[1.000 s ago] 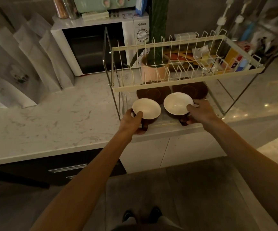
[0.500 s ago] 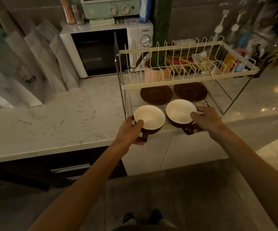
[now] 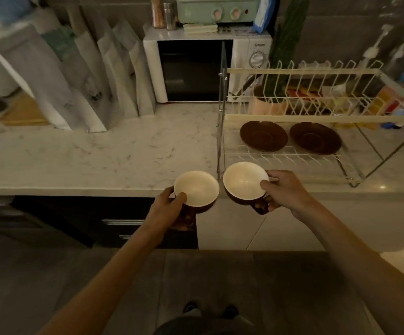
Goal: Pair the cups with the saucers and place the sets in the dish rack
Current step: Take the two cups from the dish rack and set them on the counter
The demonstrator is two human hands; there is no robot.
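both cups pulled back, clear of rack

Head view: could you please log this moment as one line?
left hand: holds cup | right hand: holds cup | saucers: bare, lower rack

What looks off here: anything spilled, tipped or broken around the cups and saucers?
Nothing stands out. Left hand and right hand each hold an upright, empty cup; both saucers lie flat on the rack's lower shelf.
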